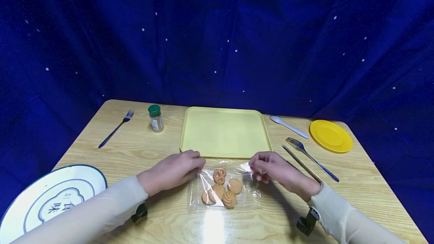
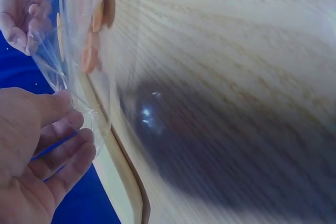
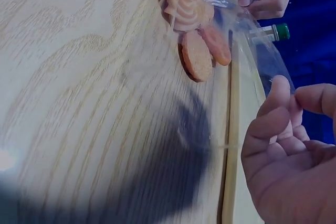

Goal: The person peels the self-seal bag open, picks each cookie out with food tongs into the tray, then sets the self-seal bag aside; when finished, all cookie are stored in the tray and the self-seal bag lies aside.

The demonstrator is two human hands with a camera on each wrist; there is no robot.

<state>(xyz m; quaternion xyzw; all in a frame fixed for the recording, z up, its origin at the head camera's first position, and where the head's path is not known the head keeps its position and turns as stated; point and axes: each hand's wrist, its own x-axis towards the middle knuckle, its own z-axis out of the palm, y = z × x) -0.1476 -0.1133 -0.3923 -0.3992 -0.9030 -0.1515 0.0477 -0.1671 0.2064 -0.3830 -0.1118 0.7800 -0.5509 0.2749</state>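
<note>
Okay, so behind everything you've got a dark blue curtain (image 1: pixel 217 40) dotted with little white specks, and in front of it your wood-grain bench (image 1: pixel 373 193). Your left sleeve (image 1: pixel 101 206) and right sleeve (image 1: pixel 352 217) cross the near part, one from each side. Pale yellow tray (image 1: pixel 225 131) lies flat in the middle of the far side. At near left there's a white dish (image 1: pixel 78 180) with a dark rim and some printed lettering, partly covered by your left sleeve.

Your clear bag (image 1: pixel 249 195) is on the bench just this side of the tray, between your hands. Your left-hand grip (image 1: pixel 173 170) has the film pinched near the bag's far left corner, thumb against fingers, and your right-hand grip (image 1: pixel 271 166) pinches it near the far right corner. The left wrist view shows the film running between the two.

Far right, you've got a yellow plate (image 1: pixel 330 136). Left of it: a dark-handled fork (image 1: pixel 315 161), a pale spoon (image 1: pixel 293 128) and a slim metal utensil (image 1: pixel 303 164) half hidden by your right arm, can't tell what kind. A second fork (image 1: pixel 116 130) lies on the left, next to an upright green-capped shaker (image 1: pixel 156 121).

Smallest stuff: the cookies (image 1: pixel 235 185) grouped inside the bag, some plain round, one swirled, one pretzel-shaped.
</note>
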